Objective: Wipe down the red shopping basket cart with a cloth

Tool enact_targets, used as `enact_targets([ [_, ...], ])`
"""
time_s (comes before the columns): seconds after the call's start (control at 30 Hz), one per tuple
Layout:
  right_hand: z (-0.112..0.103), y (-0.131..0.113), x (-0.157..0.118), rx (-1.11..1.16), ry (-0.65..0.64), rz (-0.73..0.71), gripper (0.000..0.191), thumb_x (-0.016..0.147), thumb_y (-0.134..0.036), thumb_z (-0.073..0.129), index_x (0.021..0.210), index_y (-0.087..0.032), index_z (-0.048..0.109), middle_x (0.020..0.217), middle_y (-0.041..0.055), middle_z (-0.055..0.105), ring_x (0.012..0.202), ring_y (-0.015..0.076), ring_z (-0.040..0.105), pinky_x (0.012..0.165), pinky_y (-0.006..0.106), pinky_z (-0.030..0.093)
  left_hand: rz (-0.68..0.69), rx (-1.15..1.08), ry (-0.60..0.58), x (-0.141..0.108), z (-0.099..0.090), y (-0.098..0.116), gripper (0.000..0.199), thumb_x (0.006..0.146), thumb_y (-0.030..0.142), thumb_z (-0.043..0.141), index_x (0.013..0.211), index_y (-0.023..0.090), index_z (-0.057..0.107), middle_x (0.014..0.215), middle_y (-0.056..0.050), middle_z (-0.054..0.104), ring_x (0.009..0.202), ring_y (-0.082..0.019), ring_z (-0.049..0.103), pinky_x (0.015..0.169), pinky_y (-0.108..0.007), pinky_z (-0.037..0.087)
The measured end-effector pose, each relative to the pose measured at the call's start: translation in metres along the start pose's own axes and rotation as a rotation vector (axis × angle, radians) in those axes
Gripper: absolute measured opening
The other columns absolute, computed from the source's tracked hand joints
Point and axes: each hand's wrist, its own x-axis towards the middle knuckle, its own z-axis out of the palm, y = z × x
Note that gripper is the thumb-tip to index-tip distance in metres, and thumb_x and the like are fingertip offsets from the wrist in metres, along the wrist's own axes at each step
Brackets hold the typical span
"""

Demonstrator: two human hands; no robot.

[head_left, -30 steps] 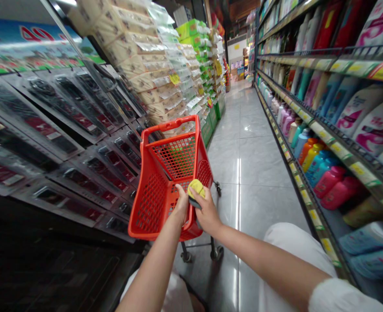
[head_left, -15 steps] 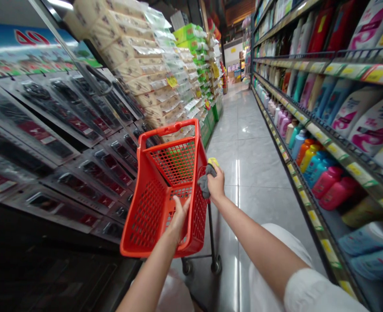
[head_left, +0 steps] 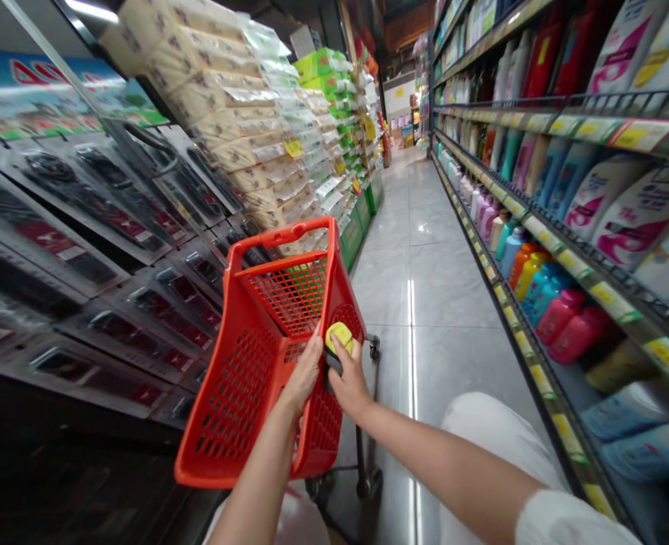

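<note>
A red plastic shopping cart point(head_left: 224, 393) stands in front of me, its slotted basket tilted in view. My left hand point(head_left: 305, 372) lies along the basket's right side wall, gripping near its rim; part of its fingers is hidden. Against the outside of that same wall, my right hand point(head_left: 350, 375) presses a yellow sponge-like pad point(head_left: 340, 336) with its fingers closed on it. Dark grey cloth point(head_left: 333, 365) shows below the pad in the same hand. Inside the basket, the slotted floor and walls are visible.
Shelves of bottles point(head_left: 539, 280) line the right side. To the left hang blister-packed goods point(head_left: 124, 310), with stacked tissue packs point(head_left: 244, 121) beyond. A shiny tiled floor point(head_left: 442, 280) runs down the aisle. My white-clothed knee point(head_left: 487, 431) is at lower right.
My right hand has come down and left along the basket's outer wall, turning the yellow pad into view. The left hand has shifted up against the wall. The cart appears slightly lower and farther left.
</note>
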Motion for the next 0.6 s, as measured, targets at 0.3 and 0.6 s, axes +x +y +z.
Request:
enact_targets([
  [0.3,0.015,0.017,0.062,-0.018,0.096,0.111,0.060,0.074,-0.008,0.051,0.131,-0.026,0.059,0.119,0.0068,0.048,0.120,0.0201,0.051,0.110,0.035,0.039,0.018,0.096,-0.004,-0.010,-0.030,-0.007,0.083,0.080,0.062,0.059,0.149,0.021,0.037,0.157,-0.006,0.032,0.146,-0.027,0.024,0.121,-0.040,0.017],
  [0.6,-0.005,0.054,0.102,-0.190,0.049,0.150,0.059,0.070,-0.008,0.053,0.125,-0.025,0.065,0.121,0.0070,0.056,0.113,0.0217,0.058,0.105,0.037,0.043,-0.063,0.118,0.003,-0.034,-0.042,-0.008,0.076,0.082,0.059,0.059,0.147,0.023,0.041,0.155,-0.004,0.034,0.146,-0.027,0.024,0.121,-0.043,0.016],
])
